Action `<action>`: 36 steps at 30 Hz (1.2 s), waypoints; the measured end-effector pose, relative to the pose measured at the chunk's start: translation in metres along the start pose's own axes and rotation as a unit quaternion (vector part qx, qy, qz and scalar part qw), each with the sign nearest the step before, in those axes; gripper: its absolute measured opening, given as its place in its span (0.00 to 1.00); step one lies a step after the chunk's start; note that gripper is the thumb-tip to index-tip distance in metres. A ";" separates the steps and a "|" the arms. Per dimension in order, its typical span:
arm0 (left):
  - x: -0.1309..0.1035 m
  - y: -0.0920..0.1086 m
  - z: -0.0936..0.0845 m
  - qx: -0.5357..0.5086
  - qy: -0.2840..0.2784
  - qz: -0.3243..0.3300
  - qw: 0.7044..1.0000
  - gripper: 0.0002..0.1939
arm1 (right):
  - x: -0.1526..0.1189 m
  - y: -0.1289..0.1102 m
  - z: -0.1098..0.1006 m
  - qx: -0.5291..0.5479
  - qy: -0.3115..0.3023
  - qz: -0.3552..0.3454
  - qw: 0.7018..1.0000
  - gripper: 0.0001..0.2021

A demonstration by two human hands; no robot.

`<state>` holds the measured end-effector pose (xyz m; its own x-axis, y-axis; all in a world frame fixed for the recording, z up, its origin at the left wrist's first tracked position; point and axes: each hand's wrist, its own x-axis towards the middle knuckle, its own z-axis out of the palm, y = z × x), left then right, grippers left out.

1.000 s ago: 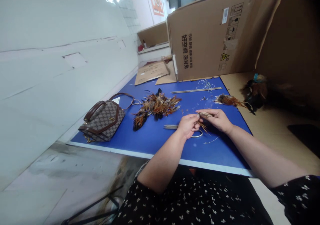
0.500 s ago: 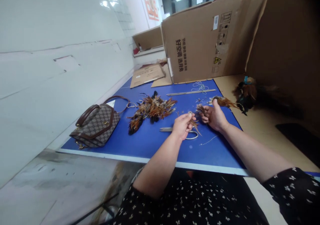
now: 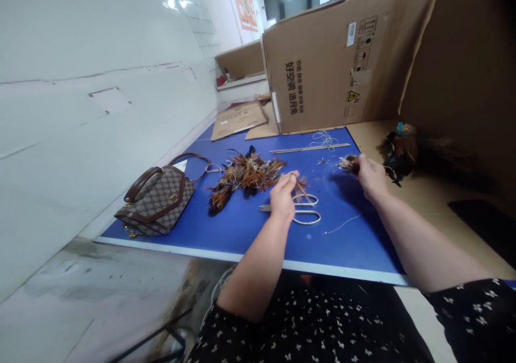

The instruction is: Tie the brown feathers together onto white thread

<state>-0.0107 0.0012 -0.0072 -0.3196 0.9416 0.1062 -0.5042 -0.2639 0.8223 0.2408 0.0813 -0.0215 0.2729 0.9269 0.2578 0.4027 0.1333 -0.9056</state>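
Observation:
My left hand [image 3: 283, 195] is closed, pinching a few brown feathers [image 3: 302, 187] that stick out to the right of its fingers. Beneath and beside it lie metal scissors [image 3: 307, 217], their blades pointing left and partly covered by the hand. Farther right, my right hand [image 3: 371, 176] has its fingers closed at a bundle of feathers [image 3: 347, 164], whose pale quill ends show on the left; the hand hides the rest. To the left of my left hand, a loose heap of brown and black feathers [image 3: 248, 175] is spread on the blue table [image 3: 250, 231].
A brown patterned handbag [image 3: 161, 202] stands at the left. Thin sticks [image 3: 310, 149] and tangled string [image 3: 324, 138] lie toward the back. A large cardboard box [image 3: 322, 78] rises behind the table. At the right, dark feathers [image 3: 399, 148] rest on cardboard.
My right hand has moved right, away from my left hand, to the feather bundle. My left hand has shifted slightly left and up, showing more of the scissor handles.

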 end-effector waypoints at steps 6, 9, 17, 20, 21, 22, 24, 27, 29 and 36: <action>0.008 0.008 -0.008 -0.131 -0.037 -0.087 0.987 0.08 | 0.001 -0.003 -0.015 -0.214 0.009 -0.004 0.977 0.27; 0.007 0.009 -0.006 -0.149 -0.049 -0.089 0.984 0.06 | -0.001 -0.005 -0.013 -0.244 -0.006 -0.029 0.969 0.24; 0.001 0.006 -0.002 -0.149 -0.060 -0.112 0.981 0.05 | 0.000 -0.007 -0.012 -0.276 -0.034 -0.027 0.960 0.23; 0.001 0.004 -0.002 -0.137 -0.059 -0.124 0.981 0.05 | 0.003 -0.011 -0.019 -0.341 -0.106 -0.006 0.934 0.29; 0.001 0.004 -0.002 -0.133 -0.059 -0.128 0.981 0.05 | 0.004 -0.012 -0.021 -0.366 -0.132 -0.005 0.921 0.29; 0.000 0.004 -0.002 -0.131 -0.059 -0.132 0.981 0.05 | 0.005 -0.012 -0.023 -0.387 -0.155 -0.007 0.909 0.28; -0.001 0.005 0.000 -0.127 -0.059 -0.140 0.980 0.05 | 0.007 -0.010 -0.026 -0.409 -0.192 -0.016 0.892 0.23; -0.006 0.008 0.005 -0.116 -0.060 -0.149 0.980 0.06 | 0.006 -0.006 -0.025 -0.390 -0.215 -0.027 0.895 0.14; -0.010 0.009 0.007 -0.106 -0.064 -0.149 0.981 0.07 | 0.002 -0.006 -0.021 -0.316 -0.201 -0.039 0.926 0.14; -0.015 -0.004 0.011 -0.085 -0.084 -0.162 0.979 0.11 | -0.037 -0.031 0.011 0.156 -0.271 -0.035 0.949 0.23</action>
<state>0.0046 -0.0093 -0.0062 0.0091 0.9991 -0.0424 -0.6884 0.0371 0.7244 0.2085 0.0470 -0.0070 -0.2682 0.9453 0.1857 0.1026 0.2197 -0.9701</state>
